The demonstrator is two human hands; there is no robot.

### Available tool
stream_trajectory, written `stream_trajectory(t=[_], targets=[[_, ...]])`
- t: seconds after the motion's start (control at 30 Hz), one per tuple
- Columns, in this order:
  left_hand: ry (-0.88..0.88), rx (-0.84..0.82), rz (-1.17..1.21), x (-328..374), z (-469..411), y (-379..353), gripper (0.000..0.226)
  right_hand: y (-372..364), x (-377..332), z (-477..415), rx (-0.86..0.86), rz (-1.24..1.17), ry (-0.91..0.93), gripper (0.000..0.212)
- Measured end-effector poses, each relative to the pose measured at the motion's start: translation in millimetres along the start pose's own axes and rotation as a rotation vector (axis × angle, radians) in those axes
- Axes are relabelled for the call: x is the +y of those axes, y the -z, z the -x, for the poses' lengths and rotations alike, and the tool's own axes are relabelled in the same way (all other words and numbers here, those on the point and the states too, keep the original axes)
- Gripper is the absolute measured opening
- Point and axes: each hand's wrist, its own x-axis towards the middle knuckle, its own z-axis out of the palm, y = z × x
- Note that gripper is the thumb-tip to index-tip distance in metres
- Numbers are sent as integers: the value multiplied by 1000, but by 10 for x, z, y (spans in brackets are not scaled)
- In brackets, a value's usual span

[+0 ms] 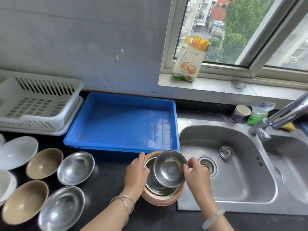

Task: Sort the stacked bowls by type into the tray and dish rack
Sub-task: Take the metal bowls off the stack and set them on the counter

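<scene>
On the far left of the black counter (103,180), working rightward:

- Dish rack (38,104), white, one, against the tiled wall; nothing in it.
- White bowls (16,152): two counted, both cut off by the left edge, near side of the rack.
- Tan bowls (44,163): two, upright, one farther and one nearer.
- Steel bowls (76,167): two loose on the counter, each just right of a tan bowl.
- Blue tray (123,120): one, just right of the rack and left of the sink; holds nothing.
- Left hand (136,172): fingers curled over the left rim of the stack (160,200), gripping it. Two thin silver bangles (126,202) on that wrist.
- Stack stands at the counter's right end, near side of the tray, touching the sink's edge. Steel bowls nest in coloured ones; the count inside cannot be told.
- Top steel bowl (170,169): one, tilted, overlapping the stack's mouth.
- Right hand (195,174): thumb and fingertips pinch that bowl's right rim. One pale bangle (213,218) on the wrist.
- Sink (233,189): two steel basins; one strainer plug (226,152) lies in the left one.
- Flour bag (190,59): one, on the windowsill.
- Paper cup (240,113): one, far side of the sink.
- Faucet (283,115): one.
</scene>
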Motion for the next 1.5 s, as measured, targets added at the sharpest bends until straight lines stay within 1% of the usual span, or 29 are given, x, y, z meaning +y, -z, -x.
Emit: stream_trajectory(t=[0.13,0.27,0.4,0.7,1.0,1.13,1.2,1.27,1.37,1.5], targets=[[12,-5,33,-21,5,-49,17,-1,8,-13,3,5,2,12],[5,-36,60,-41,24,-75,31,-3,12,-14,3,2,5,11],[4,-43,36,-6,9,-68,32,-15,8,-18,-5,-1,2,11],[15,-48,17,51,-12,12,19,-28,46,-9,-16,-7,0,11],[16,-55,-72,101,10,52,10,26,47,-65,5,-43,2,12],[-35,21,-76,172,8,64,12,92,37,-92,12,-85,-1,11],[-53,37,-75,207,11,90,14,126,28,-101,-4,-134,-24,6],[-56,52,-38,227,15,146,20,161,7,-112,-29,-191,-36,2],[-19,90,98,221,19,267,30,208,-61,-137,-49,-236,-19,4],[89,182,260,108,61,449,28,222,-223,-186,-72,-278,20,5]])
